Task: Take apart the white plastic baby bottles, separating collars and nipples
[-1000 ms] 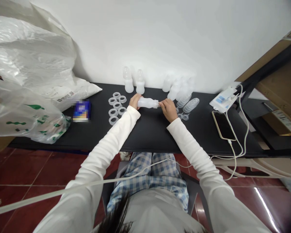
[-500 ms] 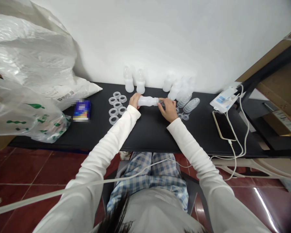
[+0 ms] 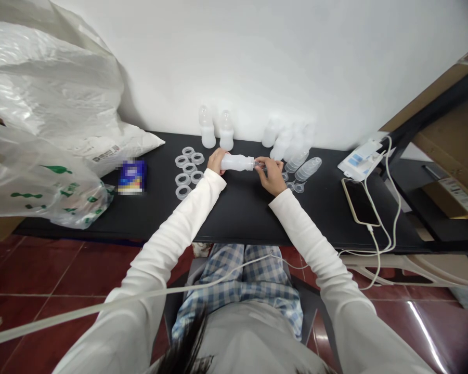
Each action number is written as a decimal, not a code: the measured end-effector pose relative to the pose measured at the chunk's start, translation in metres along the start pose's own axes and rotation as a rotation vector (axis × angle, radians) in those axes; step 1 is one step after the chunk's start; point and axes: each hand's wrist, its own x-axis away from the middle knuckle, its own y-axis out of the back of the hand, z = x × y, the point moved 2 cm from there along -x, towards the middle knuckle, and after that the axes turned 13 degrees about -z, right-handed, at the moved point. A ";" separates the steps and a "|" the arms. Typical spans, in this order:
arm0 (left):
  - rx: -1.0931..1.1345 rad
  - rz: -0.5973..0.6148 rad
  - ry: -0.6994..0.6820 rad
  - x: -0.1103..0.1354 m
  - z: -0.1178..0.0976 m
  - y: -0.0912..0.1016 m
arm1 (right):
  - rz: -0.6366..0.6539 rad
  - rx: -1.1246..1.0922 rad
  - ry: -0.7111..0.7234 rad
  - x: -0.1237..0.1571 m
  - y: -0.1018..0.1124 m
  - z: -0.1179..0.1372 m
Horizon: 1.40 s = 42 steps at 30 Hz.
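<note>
"Milky plastic: one bottle (image 3: 236, 162), smooth and waisted, over the middle of the tabletop (image 3: 244, 215)."

"Lying or standing?"

"On its side, neck to the right. Left hand (image 3: 217, 161): grip wrapped round the base."

"And the right hand (image 3: 272, 174)?"

"Grip pinched on a clear piece (image 3: 259, 165), thin and glossy, at the bottle's mouth. Cannot tell whether it touches the neck."

"Tabletop surface?"

"Black, flat. To the left, rings (image 3: 194, 169): translucent, wide-holed, loosely grouped. Behind, two capped bottles (image 3: 208, 136), upright, clear rounded tops over frosty bodies."

"Right side?"

"Domes (image 3: 309, 169), see-through, ridged, nested and tilted. Clear discs (image 3: 299, 188) just in front, small, round. Farther back, frosted bottles (image 3: 280, 145) bunched by the white wall (image 3: 249, 62), outlines washed out."

"Edges?"

"Far left, a bag (image 3: 54, 83), crinkled, shiny plastic. Right, a phone (image 3: 361, 201), dark glass, pale rim, white cable (image 3: 375, 246) in its end."
</note>
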 end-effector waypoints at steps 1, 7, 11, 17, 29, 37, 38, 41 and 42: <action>-0.004 0.021 -0.019 0.001 -0.001 0.000 | 0.007 0.027 0.000 0.000 0.000 -0.001; -0.022 0.043 -0.065 0.005 -0.004 0.000 | 0.035 0.168 -0.024 -0.002 -0.002 -0.001; -0.004 0.000 -0.037 0.002 -0.001 0.000 | -0.009 0.091 -0.015 -0.002 0.004 0.005; 0.006 -0.034 0.044 0.001 -0.004 -0.001 | 0.000 0.012 0.051 0.000 0.007 0.007; -0.020 0.030 -0.127 0.007 -0.006 0.001 | 0.055 0.139 0.009 -0.003 0.006 0.006; -0.032 0.044 -0.133 0.004 -0.001 0.001 | 0.062 0.086 0.073 -0.002 0.006 0.008; -0.042 0.051 -0.152 0.005 -0.002 0.002 | 0.067 0.082 0.072 -0.002 0.005 0.007; -0.093 0.036 -0.293 0.010 -0.007 0.003 | 0.085 0.050 0.068 -0.002 0.006 0.005; -0.119 0.025 -0.360 0.012 -0.010 0.004 | 0.094 0.030 0.068 -0.002 0.006 0.004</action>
